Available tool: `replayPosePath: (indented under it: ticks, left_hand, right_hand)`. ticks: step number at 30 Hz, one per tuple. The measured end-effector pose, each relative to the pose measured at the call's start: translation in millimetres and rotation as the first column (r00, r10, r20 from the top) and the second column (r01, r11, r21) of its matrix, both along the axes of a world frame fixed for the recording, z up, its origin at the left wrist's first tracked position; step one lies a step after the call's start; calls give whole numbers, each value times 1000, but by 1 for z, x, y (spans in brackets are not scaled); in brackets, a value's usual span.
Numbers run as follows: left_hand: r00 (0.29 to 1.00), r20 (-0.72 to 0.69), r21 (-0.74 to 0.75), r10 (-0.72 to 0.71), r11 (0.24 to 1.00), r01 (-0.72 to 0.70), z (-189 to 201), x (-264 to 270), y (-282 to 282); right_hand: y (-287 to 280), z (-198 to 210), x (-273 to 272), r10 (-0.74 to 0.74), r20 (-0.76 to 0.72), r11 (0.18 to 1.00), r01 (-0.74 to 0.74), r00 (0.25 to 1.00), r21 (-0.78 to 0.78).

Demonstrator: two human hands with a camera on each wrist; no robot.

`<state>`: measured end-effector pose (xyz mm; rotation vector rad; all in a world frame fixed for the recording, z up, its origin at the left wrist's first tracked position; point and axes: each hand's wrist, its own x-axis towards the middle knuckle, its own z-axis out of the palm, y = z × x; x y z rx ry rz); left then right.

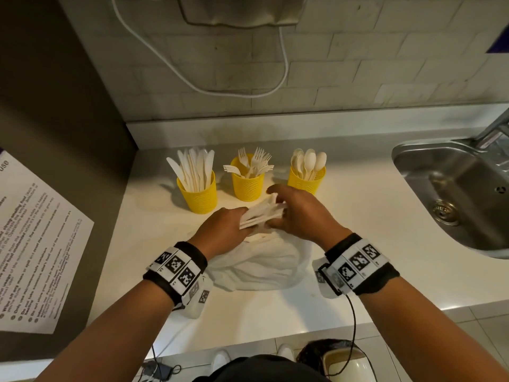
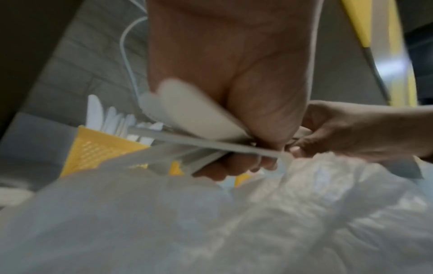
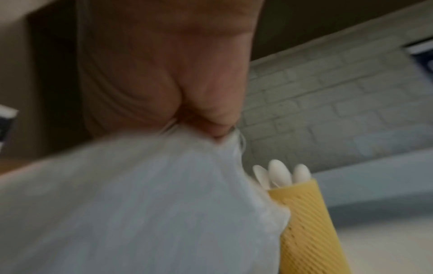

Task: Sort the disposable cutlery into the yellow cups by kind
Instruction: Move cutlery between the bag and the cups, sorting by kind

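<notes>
Left hand gripping fanned bundle of cutlery above white plastic bag at bench centre; right hand pinching one piece out of it. Three yellow cups standing at 12 o'clock: knives, forks, spoons. Pieces looking thin, light, stiff, smooth, likely slippery; taking by handle probably best. Cups ribbed, mesh-textured

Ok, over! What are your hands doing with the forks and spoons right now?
Left hand grips a bundle of white cutlery. Right hand pinches its far end. Knives, forks, spoons stand sorted in the yellow cups. White plastic bag lies under both wrists.
</notes>
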<state>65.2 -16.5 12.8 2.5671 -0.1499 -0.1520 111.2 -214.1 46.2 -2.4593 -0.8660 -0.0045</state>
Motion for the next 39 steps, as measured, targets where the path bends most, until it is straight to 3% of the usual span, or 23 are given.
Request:
replayPosePath:
  ticks: [4,8,10,13,15,18,20,22,26,28,30,33,35,39]
  left_hand:
    - [980,-54,-221,190,955,-197,-1,2,9]
    - [948,-82,-309,307,897,-317,5,13,8]
    - [954,-79,-232,288,926,-298,6,13,9]
    - [962,-14,22,272,962,-272,6,7,16]
    - [955,-2,56,297,953,-296,4,6,25]
    - [925,-131,-77,358,926,-369,6,9,39]
    - [894,-269,-226,358,879,-420,13,8,39]
    - [878,-359,-369,317,815,-446,20,5,35]
    - [906,-395,-568,149,736,-369,35,-3,27]
    - [915,-390,-636,100,689,-347,40,-9,21]
    - [918,-386,-714,95,600,-362,45,-14,14]
    - [907,-419,-815,32,428,-392,53,-22,-2]
    - [896,-443,-828,-44,404,-389,57,-26,-13]
    - [878,-460,-815,-130,454,-360,57,-33,-26]
  right_hand:
    - [-14,-3,6,-185,-162,965,210,969,154]
    - [-8,-12,-3,-58,-159,998,62,986,24]
    - [-8,-16,-6,-55,-123,998,59,991,23]
    - [-15,-14,-3,-171,-92,970,184,981,159]
    - [-25,-8,0,-197,-132,947,223,971,231]
    - [-34,-10,1,-135,-144,989,143,980,48]
    - [-33,-26,1,-127,-39,984,121,991,-134]
    - [-30,-44,4,-135,33,963,139,990,-232]
    - [-28,-62,10,-162,51,904,169,986,-392]
    - [-27,-57,8,-176,178,940,219,968,-263]
    - [-20,-38,-3,-211,277,977,207,937,46]
    - [4,5,-21,-190,58,865,139,980,482]
    - [20,28,-26,-73,-113,824,123,991,552]
    - [39,50,-15,6,-125,911,46,992,411]
